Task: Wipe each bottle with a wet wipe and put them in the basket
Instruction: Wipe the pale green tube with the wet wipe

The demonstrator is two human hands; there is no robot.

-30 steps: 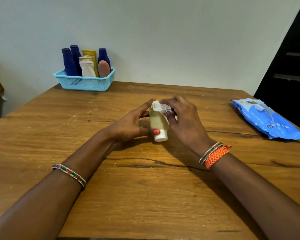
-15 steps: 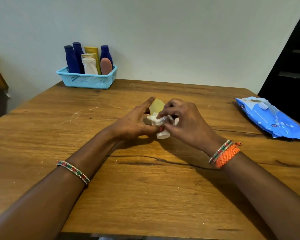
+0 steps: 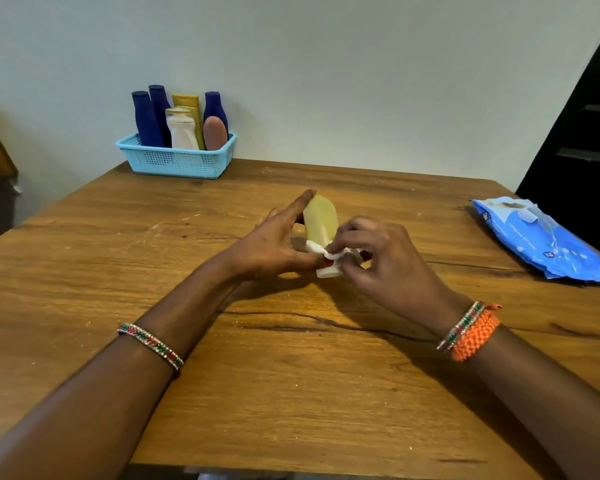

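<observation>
Head view looks down on a wooden table [image 3: 291,393] with a warm grain, pale scuffs and a dark crack running across its middle. Above the centre of it, both hands meet around one small yellow bottle [image 3: 321,220], a smooth, flattened, translucent plastic shape with a rounded end pointing away and a white cap [image 3: 328,271] pointing toward the person. The left hand [image 3: 271,244] holds the bottle from its left side, thumb near the cap and forefinger stretched straight along the bottle's edge. The right hand [image 3: 385,258] has its fingers curled narrowly, pinching a crumpled white wet wipe [image 3: 317,247] against the bottle's neck just above the cap. At the far left corner, against the pale wall, sits one light blue plastic basket [image 3: 177,162] with perforated sides; six bottles stand upright in it: three dark blue bottles [image 3: 146,119] with tapered necks, one mustard yellow bottle [image 3: 189,105], one white bottle [image 3: 182,131] and one rounded pinkish-brown bottle [image 3: 215,133]. Near the right edge lies one glossy, crinkled blue wipes packet [image 3: 541,240], well apart from the hands. The left wrist carries one beaded bangle [image 3: 151,346]; the right wrist carries a beaded bangle and an orange woven band [image 3: 475,336].
</observation>
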